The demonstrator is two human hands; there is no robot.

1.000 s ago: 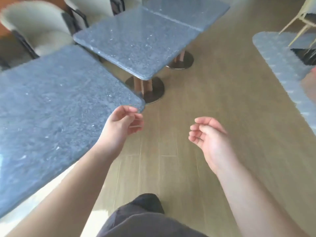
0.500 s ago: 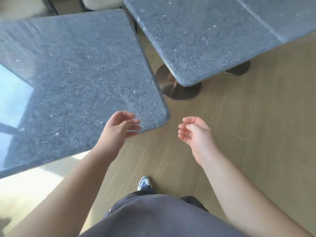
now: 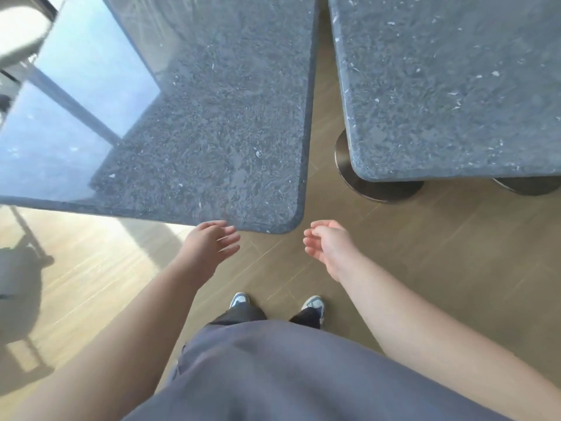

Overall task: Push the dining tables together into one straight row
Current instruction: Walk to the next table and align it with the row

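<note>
Two dark grey stone-topped dining tables fill the upper view. The left table (image 3: 212,123) has its rounded near corner just ahead of my hands. The right table (image 3: 440,86) stands beside it, with a narrow wedge of floor between their edges that widens toward me. My left hand (image 3: 212,244) hovers at the left table's near edge, fingers loosely spread, holding nothing. My right hand (image 3: 328,246) hangs in the air to the right of that corner, fingers loosely curled, empty.
A round metal pedestal base (image 3: 376,183) stands under the right table, and a second base (image 3: 528,185) shows further right. The wooden floor (image 3: 425,253) stretches around my feet (image 3: 239,299). A bright window reflection lies on the left table's top at the left.
My view has swung to face the tables squarely, and I have come closer. The left table's corner now sits between my hands. Both hands stay empty, and the left fingers have spread.
</note>
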